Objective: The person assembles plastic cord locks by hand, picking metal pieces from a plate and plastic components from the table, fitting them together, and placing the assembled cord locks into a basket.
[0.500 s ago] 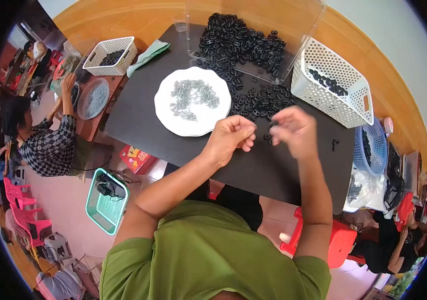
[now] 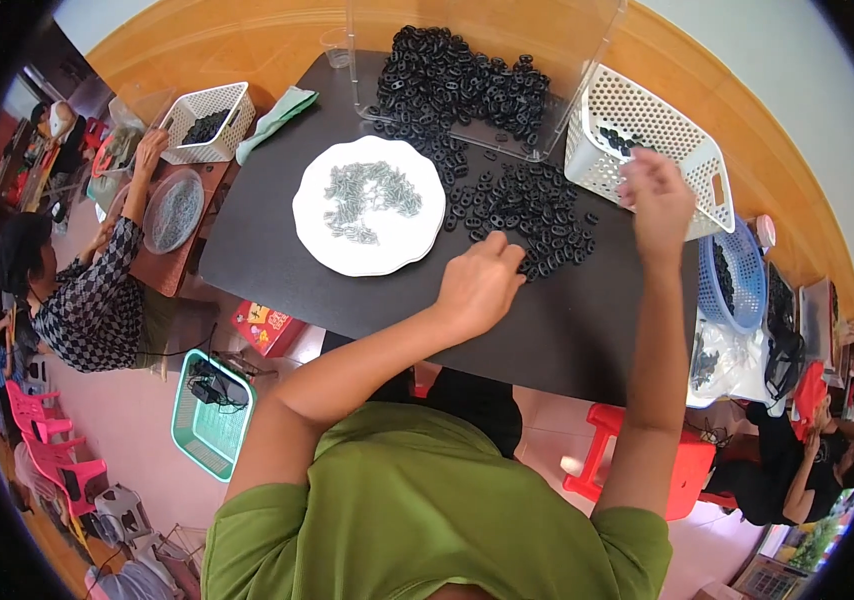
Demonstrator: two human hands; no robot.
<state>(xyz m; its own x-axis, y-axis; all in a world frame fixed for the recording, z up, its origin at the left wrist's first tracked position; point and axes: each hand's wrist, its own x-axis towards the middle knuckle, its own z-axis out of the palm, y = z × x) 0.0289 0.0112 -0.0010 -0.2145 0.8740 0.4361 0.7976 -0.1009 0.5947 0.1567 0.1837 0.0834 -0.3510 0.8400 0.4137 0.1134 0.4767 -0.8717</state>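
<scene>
My left hand [image 2: 482, 287] is at the near edge of a spread of small black oval parts with holes [image 2: 544, 215]. Its fingers are curled downward, and whatever they pinch is hidden beneath them. Held over the near side of a white perforated basket [image 2: 597, 178] is my right hand [image 2: 659, 200], fingers apart and slightly blurred, with nothing visible in them. Several black pieces [image 2: 619, 140] lie inside that basket. To the left of my left hand, a white scalloped plate [image 2: 322, 250] bears many small silvery metal pins [image 2: 372, 195].
Behind the loose parts, a clear plastic box [image 2: 547, 150] lies with a black heap [image 2: 457, 80] in its opening. A blue basket [image 2: 745, 300] stands at the right. A co-worker [image 2: 87, 300] sits left, beside a bowl [image 2: 173, 210] and another white basket [image 2: 237, 125]. A green cloth [image 2: 277, 122] lies at the table's edge.
My hands have parted. The right one has swung up and right to the white basket; the left has turned palm-down onto the black parts. A small black piece at the table's right no longer shows.
</scene>
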